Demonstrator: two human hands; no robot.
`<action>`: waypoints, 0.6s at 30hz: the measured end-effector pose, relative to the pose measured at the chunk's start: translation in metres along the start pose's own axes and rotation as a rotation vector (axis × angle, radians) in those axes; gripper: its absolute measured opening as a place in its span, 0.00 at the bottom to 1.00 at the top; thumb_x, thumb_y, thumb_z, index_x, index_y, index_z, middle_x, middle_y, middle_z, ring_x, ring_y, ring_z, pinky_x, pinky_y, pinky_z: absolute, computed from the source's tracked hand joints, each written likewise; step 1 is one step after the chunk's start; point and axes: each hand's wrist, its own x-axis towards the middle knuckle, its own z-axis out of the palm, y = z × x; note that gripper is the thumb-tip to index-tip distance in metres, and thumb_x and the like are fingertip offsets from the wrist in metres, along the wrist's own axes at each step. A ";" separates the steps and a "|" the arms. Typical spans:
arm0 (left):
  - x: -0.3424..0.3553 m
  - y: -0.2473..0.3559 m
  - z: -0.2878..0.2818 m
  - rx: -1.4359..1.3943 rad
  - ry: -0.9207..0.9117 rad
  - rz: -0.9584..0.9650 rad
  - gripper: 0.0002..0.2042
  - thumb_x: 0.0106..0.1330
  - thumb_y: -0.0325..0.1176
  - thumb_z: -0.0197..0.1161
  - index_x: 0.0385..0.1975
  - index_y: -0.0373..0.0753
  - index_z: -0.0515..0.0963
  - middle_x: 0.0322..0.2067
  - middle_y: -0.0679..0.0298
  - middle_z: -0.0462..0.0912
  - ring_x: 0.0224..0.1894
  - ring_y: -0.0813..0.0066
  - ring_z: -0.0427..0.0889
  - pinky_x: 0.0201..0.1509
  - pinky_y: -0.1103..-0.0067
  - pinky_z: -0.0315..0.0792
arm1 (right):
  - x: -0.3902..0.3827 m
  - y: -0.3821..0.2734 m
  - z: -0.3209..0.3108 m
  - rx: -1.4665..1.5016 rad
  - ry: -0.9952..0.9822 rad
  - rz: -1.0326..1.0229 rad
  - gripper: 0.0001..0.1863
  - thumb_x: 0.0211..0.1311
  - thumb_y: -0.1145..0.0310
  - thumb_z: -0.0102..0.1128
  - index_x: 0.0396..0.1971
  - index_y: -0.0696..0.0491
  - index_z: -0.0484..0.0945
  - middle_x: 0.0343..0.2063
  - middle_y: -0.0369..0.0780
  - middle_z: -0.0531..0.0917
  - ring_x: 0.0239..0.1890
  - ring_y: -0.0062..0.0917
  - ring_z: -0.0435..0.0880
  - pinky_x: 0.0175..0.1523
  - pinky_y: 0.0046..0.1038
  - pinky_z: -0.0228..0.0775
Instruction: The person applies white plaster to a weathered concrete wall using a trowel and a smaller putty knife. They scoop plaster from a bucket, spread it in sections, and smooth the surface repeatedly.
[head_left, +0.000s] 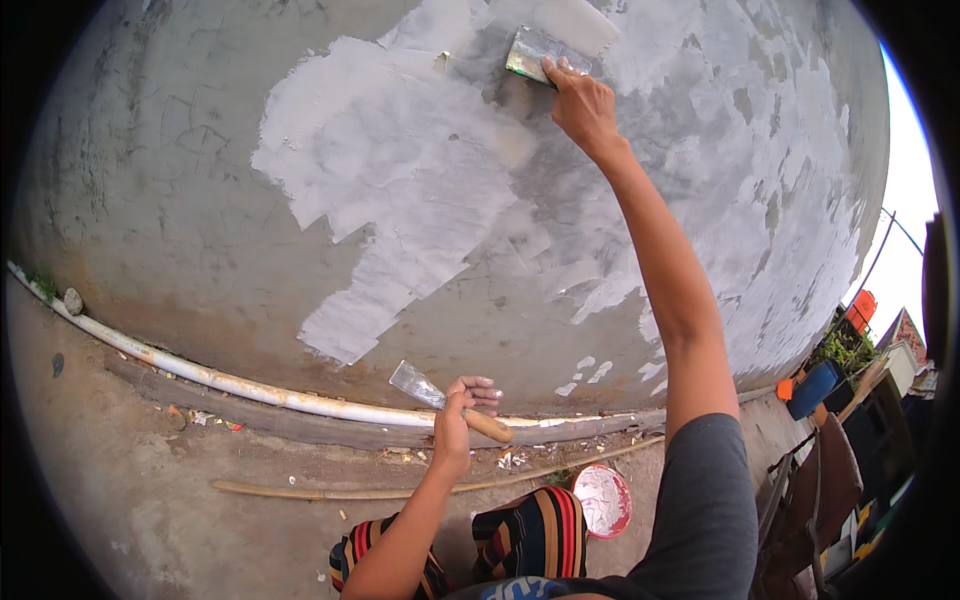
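High on the grey wall [170, 210], my right hand [586, 108] grips a wide flat scraper [532, 52], its blade against the surface. White putty [370, 140] covers the wall in rough patches around and below the scraper. Lower down, my left hand [453, 430] holds a putty knife [416, 384] by its wooden handle, pinned at the thumb while the other fingers stretch out. Its metal blade points up and left, apart from the putty on the wall. White smears mark the left fingertips.
By my knees stands a red-rimmed bucket [626, 500] with white putty inside. A long pole [330, 494] lies on the ground, and a white pipe [275, 396] runs along the wall's foot. To the right are a blue container [815, 388] and a brown chair-like object [822, 490].
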 end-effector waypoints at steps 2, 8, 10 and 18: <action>0.001 -0.002 0.001 0.003 -0.014 0.003 0.16 0.57 0.31 0.41 0.41 0.36 0.73 0.36 0.59 0.79 0.40 0.74 0.77 0.47 0.77 0.72 | 0.007 0.007 -0.038 0.172 -0.142 -0.039 0.19 0.53 0.74 0.53 0.46 0.46 0.82 0.29 0.49 0.82 0.32 0.46 0.81 0.38 0.39 0.74; 0.005 -0.014 0.005 0.031 -0.041 -0.039 0.16 0.58 0.31 0.40 0.41 0.36 0.73 0.36 0.59 0.80 0.39 0.73 0.77 0.47 0.77 0.72 | 0.060 0.088 -0.065 0.035 0.182 0.195 0.20 0.53 0.69 0.51 0.47 0.42 0.82 0.31 0.46 0.84 0.36 0.43 0.83 0.40 0.38 0.74; 0.008 -0.014 0.001 0.041 -0.005 -0.054 0.16 0.59 0.32 0.39 0.41 0.36 0.74 0.36 0.60 0.80 0.38 0.73 0.76 0.46 0.76 0.71 | 0.080 0.091 -0.060 -0.011 0.189 0.221 0.19 0.54 0.71 0.51 0.46 0.43 0.82 0.31 0.46 0.84 0.36 0.44 0.83 0.40 0.40 0.74; 0.018 -0.019 -0.008 -0.003 0.019 -0.058 0.15 0.58 0.31 0.41 0.40 0.36 0.73 0.35 0.59 0.79 0.39 0.73 0.77 0.46 0.76 0.72 | 0.071 0.076 -0.036 -0.032 0.046 0.108 0.24 0.51 0.71 0.50 0.49 0.40 0.82 0.33 0.44 0.85 0.36 0.39 0.83 0.41 0.38 0.73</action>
